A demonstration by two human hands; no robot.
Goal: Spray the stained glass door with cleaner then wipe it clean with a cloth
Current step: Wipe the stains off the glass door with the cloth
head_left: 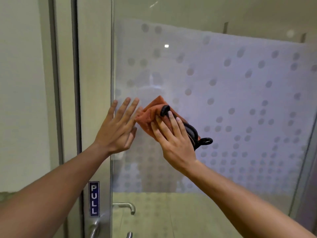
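Nearest the camera, two bare forearms reaching up and away from the lower corners. Low at centre-left, a blue PULL sign (94, 199) fixed upright on the pale door frame (96, 86), with a metal lever handle (94, 229) just below it and a second handle (126, 207) showing through the glass to its right.

Farther on, at mid height — left hand (118, 127) flat against the glass door (240, 93) near its left edge, fingers (123, 107) straight and spread, holding nothing. Just to its right, right hand (173, 140) pressing an orange cloth (149, 114) onto the pane, fingers laid straight and a little apart over the fabric, not curled round it. Cloth bunched, edged in black trim, with a black loop (206, 141) sticking out at its lower right; left corner of cloth touching the left hand's fingertips.

Across the door, a frosted band dotted with grey circles, denser toward the lower right; clear glass above and below it. Faint smeary haze on the pane above the cloth — and a small bright reflection higher up.
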